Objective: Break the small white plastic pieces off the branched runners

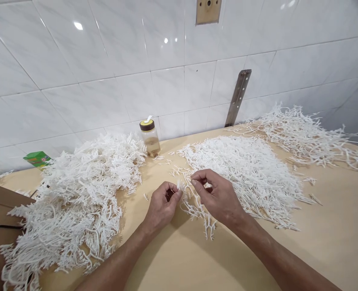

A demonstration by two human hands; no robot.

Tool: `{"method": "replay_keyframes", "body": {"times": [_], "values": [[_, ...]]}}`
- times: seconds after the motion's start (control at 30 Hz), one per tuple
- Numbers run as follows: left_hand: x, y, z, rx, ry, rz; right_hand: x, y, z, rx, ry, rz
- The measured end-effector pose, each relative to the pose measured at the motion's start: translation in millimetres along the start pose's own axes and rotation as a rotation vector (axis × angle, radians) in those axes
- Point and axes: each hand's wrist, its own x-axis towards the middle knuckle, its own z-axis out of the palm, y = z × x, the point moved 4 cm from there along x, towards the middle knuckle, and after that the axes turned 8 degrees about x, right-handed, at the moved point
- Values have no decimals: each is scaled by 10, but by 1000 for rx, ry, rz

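Observation:
My left hand (164,204) is closed in a pinch on a small white branched sprig (180,186), whose tips fan out past the thumb and forefinger. Just to its right, my right hand (215,194) has thumb and forefinger brought together; whatever is between them is too small to make out. Below and between both hands, a few thin white branched stems (199,210) lie on the table. A pile of short white sprigs (248,169) spreads behind and to the right of my right hand. To the left stands a larger heap of white branched pieces (82,194).
A jar with a dark-rimmed yellow lid (151,139) stands against the tiled wall. Long bare white stems (300,135) are heaped at the back right. A green packet (37,159) and a brown box (3,218) are at the left. A metal bracket (239,97) rises behind the table (333,226).

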Motion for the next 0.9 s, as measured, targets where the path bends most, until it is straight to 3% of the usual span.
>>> {"method": "replay_keyframes", "body": {"times": [0.13,0.23,0.47,0.9], "values": [[-53,60,48,47,-40,50,-6,-45,-1,33,-95,-67],[-78,83,71,30,-51,89,-19,31,53,26,-169,24],[-80,82,69,35,-19,116,-14,171,112,102,-181,198],[-53,18,21,50,150,51,-88,260,258,230,-269,417]]}}
